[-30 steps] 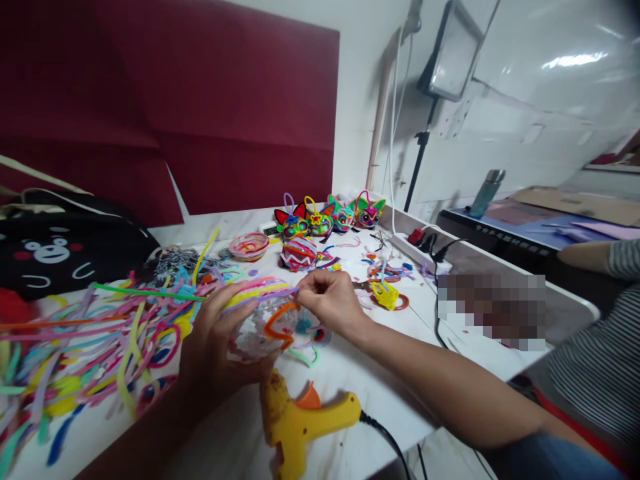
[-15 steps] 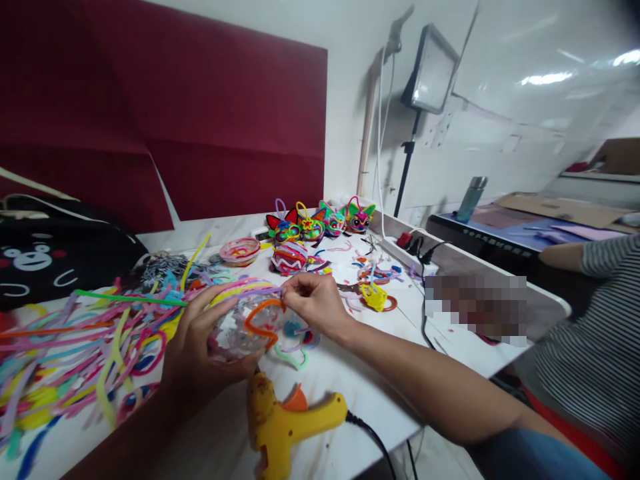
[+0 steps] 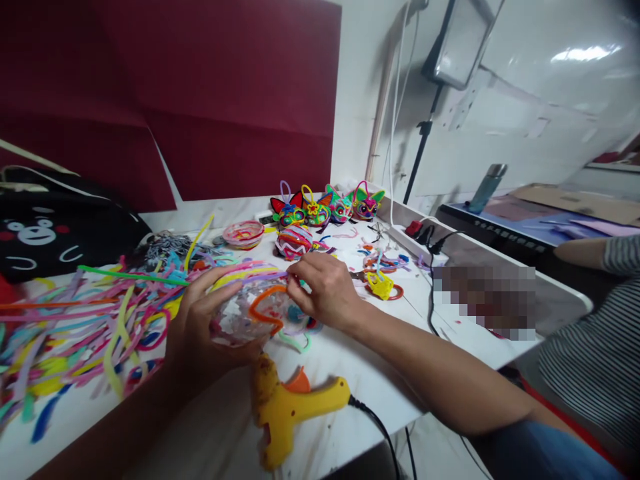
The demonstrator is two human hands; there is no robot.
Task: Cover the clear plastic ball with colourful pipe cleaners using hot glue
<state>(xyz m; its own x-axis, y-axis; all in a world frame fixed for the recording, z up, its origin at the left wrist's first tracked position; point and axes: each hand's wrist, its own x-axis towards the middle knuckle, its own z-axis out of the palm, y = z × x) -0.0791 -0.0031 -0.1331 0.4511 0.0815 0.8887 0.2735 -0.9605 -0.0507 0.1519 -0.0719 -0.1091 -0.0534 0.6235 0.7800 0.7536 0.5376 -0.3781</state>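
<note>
resting on a white marbled table [image 3: 365,400] before a maroon panel [image 3: 240,87], the clear ball [image 3: 239,313] sits inside the left hand's [image 3: 200,327] clamped grip, the right hand [image 3: 325,290] pinching at its striped top edge.

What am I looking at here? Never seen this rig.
No robot: one person's two bare hands, seen by a camera on their head, looking forward and down. All three pictures come from it; the last is now.

The left hand holds a clear rounded piece with coloured strips on top. The right hand pinches near the end of a purple strip.

On the white table lie a yellow glue gun, loose fuzzy strips and four eared ornaments. Another person's striped sleeve shows at right.
</note>
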